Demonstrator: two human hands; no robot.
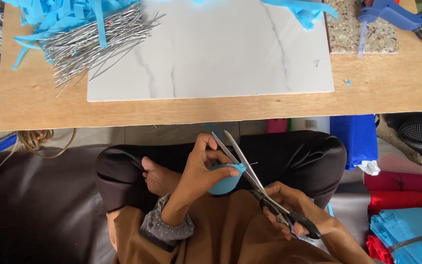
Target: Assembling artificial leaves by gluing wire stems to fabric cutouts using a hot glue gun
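Observation:
My left hand [202, 168] holds a small rounded piece of blue paper [224, 180] over my lap, thumb on top of it. A thin wire pokes out of the paper towards the right. My right hand [289, 203] grips the black handles of a pair of scissors [250, 173]. The silver blades are spread apart and point up and to the left, with the blue paper's upper edge between them. I sit cross-legged in dark trousers behind a low wooden board [211, 105].
On the board lie a white marble-look slab [211, 54], a heap of thin metal wires [91, 41] with blue paper strips [59, 14], and a blue glue gun [391, 12] on a speckled tile. Stacks of blue and red paper [406, 215] sit at the right.

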